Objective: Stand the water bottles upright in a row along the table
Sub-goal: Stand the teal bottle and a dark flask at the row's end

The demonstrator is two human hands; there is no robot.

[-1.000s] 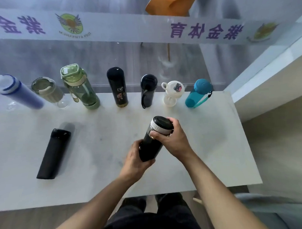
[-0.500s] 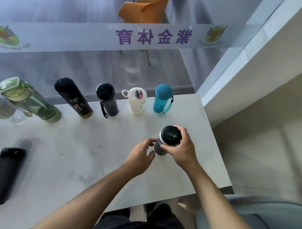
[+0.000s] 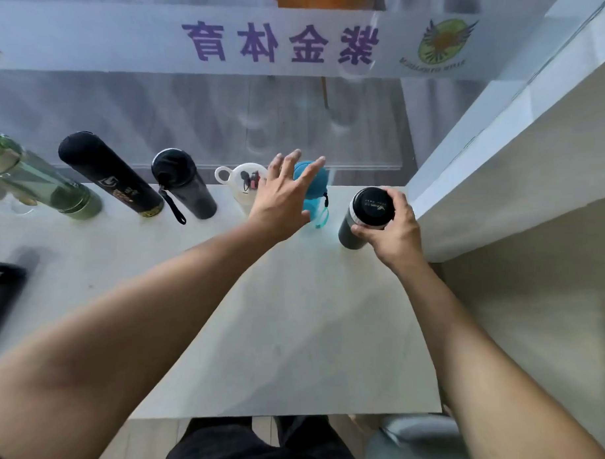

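Observation:
My right hand (image 3: 392,234) grips the black lid end of a dark grey flask (image 3: 357,224) that stands upright at the far right end of the white table (image 3: 298,332). My left hand (image 3: 283,199) hovers with fingers spread in front of the teal bottle (image 3: 315,191), holding nothing. Left of it in the back row stand a white bottle (image 3: 239,183), a short black bottle with a strap (image 3: 184,185), a tall black flask (image 3: 110,179) and a green bottle (image 3: 42,183). One black flask (image 3: 1,288) lies flat at the left edge.
A glass wall with a white banner (image 3: 253,42) runs right behind the row. A white ledge (image 3: 497,154) borders the table on the right, close to the grey flask. My legs (image 3: 254,447) are below the near edge.
The grey flask went from mid-table to the far right end of the row and now stands upright. My left hand let go of it and reached forward toward the teal bottle.

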